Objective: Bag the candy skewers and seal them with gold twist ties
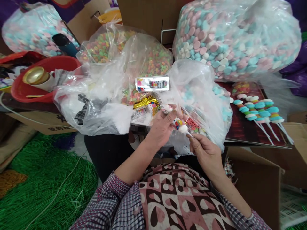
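white candy (pixel 183 128) on thin white stick

White stick (pixel 189 134) tilted, threaded with white and colourful candy pieces (pixel 180 125)

Two hands are seen, the left hand (pixel 164 126) and the right hand (pixel 203 151), with one candy stick (pixel 183 128) held between them. Behind the candy stick, two large bags of pink, blue and white candies (pixel 236 38) are counted, and two bags of multicoloured ring candies (pixel 148 62). To the right of the candy stick, about four finished sticks (pixel 260 111) are laid out; the exact number cannot be told. To its far left, one red basin (pixel 45 65) is seen.
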Demonstrator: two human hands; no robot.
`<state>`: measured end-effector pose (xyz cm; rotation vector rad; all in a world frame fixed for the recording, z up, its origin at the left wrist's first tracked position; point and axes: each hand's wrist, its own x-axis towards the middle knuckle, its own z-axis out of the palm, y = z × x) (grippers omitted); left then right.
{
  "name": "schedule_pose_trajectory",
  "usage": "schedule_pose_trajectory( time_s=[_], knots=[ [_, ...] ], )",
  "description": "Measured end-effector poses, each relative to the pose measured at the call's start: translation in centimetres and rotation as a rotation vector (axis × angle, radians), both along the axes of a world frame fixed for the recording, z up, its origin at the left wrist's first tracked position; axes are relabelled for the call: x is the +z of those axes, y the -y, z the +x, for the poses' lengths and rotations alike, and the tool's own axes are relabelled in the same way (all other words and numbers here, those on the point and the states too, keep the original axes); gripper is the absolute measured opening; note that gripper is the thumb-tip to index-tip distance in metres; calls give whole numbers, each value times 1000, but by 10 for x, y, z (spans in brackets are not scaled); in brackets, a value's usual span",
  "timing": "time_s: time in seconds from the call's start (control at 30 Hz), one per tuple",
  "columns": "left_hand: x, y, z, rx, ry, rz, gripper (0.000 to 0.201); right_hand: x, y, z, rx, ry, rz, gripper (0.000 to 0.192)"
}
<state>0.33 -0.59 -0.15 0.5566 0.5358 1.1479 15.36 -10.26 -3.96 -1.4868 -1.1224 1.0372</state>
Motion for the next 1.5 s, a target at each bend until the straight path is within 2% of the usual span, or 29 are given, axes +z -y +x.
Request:
schedule_pose_trajectory(
  time_s=[0.1,0.23,0.33,0.43,0.57,0.63,0.7,0.8,0.87,1.0,1.1,1.2,1.4,1.5],
  knots=[
    [2,3,-2,-44,5,16,33,7,-2,-4,11,-274,-117,32],
    [3,4,-4,-111,31,48,35,20,-4,-12,186,-713,-311,29],
    [1,5,-1,-154,19,70,35,24,-6,-17,259,-845,-367,27],
    [-1,3,0,-153,15,68,35,22,-6,-18,201,-781,-340,27],
    [-1,2,0,-121,26,54,36,14,-4,-16,16,-430,-122,33],
    [-2,4,2,-140,23,58,35,12,-3,-17,-33,-321,-73,31],
    [-5,8,4,-182,10,55,33,14,-5,-21,-21,-394,-116,31],
    [-11,11,4,-243,-35,63,33,19,-8,-30,59,-649,-221,33],
    [-11,9,0,-265,-42,95,40,21,-9,-32,63,-714,-222,34],
    [-5,-1,-12,-194,70,131,54,16,-9,-31,29,-645,-181,34],
    [-1,-7,-14,-93,78,110,41,9,-7,-30,61,-581,-193,33],
    [-3,-6,-11,-57,4,78,30,8,-7,-33,84,-552,-189,34],
    [-11,7,1,-158,-38,48,40,12,-12,-42,101,-669,-207,31],
    [-12,9,3,-205,-37,30,41,11,-12,-41,98,-654,-195,31]
  ],
)
